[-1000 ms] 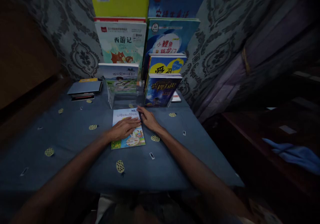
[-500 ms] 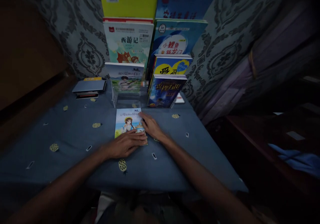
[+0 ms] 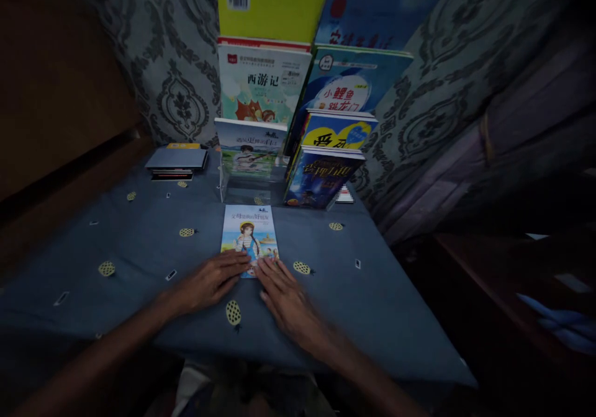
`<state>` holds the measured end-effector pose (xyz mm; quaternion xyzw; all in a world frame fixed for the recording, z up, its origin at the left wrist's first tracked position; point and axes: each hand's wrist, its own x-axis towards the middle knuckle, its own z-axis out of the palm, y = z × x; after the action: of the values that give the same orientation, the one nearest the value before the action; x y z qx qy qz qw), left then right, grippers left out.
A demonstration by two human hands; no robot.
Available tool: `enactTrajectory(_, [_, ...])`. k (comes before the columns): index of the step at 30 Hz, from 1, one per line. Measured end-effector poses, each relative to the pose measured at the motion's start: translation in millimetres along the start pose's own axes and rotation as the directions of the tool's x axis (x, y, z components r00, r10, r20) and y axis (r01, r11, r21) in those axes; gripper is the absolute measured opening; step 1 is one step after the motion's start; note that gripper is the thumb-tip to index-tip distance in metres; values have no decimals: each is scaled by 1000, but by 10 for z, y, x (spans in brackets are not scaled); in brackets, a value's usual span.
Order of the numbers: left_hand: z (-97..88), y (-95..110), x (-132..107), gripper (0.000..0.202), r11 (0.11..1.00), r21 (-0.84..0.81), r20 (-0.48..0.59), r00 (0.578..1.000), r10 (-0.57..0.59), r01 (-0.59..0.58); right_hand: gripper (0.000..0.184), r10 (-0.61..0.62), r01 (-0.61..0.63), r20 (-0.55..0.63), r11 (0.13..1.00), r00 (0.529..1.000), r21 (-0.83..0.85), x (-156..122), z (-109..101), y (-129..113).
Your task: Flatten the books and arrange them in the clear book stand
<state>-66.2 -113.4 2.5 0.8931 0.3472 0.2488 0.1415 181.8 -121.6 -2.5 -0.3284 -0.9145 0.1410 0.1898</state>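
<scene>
A thin paperback book [image 3: 248, 234] lies flat on the blue tablecloth, its cover face up with a drawn girl in a yellow hat. My left hand [image 3: 215, 280] rests with outstretched fingertips on the book's lower left part. Across its lower right corner lie the extended fingers of my right hand [image 3: 285, 296]. Neither hand grips the book. Just behind it stands a clear acrylic book rack [image 3: 254, 195], holding upright books in tiers, among them a book with a guitar player [image 3: 251, 156] and a dark blue book [image 3: 321, 178].
At the back left is a small stack of books [image 3: 177, 159]. A blurred-out white item [image 3: 345, 195] sits right of the rack. Patterned wallpaper [image 3: 181, 103] rises behind the table, a tied curtain [image 3: 447, 175] hangs at right, and a brown wooden panel [image 3: 60, 82] stands at left.
My right hand has moved down from the book's right edge to its lower right corner. My left hand has slid left, uncovering more of the cover. The view has shifted slightly.
</scene>
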Motion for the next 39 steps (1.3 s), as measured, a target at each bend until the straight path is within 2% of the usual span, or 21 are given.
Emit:
enactTrajectory(5, [35, -84, -211, 48, 959, 196, -84, 977, -194, 207, 53, -75, 72, 157, 997, 985, 22, 242, 6, -194])
enactTrajectory(10, [130, -142, -289, 51, 902, 321, -138, 957, -256, 288, 52, -118, 102, 253, 992, 960, 78, 613, -54, -134])
enactTrajectory(14, [188, -164, -300, 56, 870, 352, -185, 937, -297, 345, 53, -132, 119, 246, 991, 960, 65, 851, 15, 34])
enactTrajectory(17, [200, -164, -299, 56, 859, 363, -185, 931, -315, 362, 51, -108, 105, 185, 994, 977, 27, 1031, 102, 165])
enactTrajectory(20, [172, -155, -296, 56, 862, 347, -152, 930, -336, 368, 49, -48, 50, 113, 999, 992, -17, 1221, 143, 291])
enactTrajectory(24, [116, -154, -294, 57, 878, 315, -111, 933, -342, 360, 50, 68, -61, 99, 995, 993, -74, 1399, 106, 466])
enactTrajectory(28, [87, -165, -285, 58, 876, 313, -102, 930, -354, 368, 51, 274, -276, -27, 956, 961, -103, 1391, 71, 629])
enactTrajectory(31, [83, -188, -242, 59, 873, 316, -91, 927, -363, 373, 51, 365, -375, -129, 925, 922, -67, 1296, 87, 693])
enactTrajectory(35, [147, -305, -57, 60, 866, 288, -135, 913, -385, 408, 53, 411, -423, -156, 905, 898, -49, 1148, 155, 665])
enactTrajectory(39, [258, -499, 232, 55, 852, 196, -256, 864, -433, 486, 53, 379, -392, -171, 919, 909, -43, 1013, 229, 602])
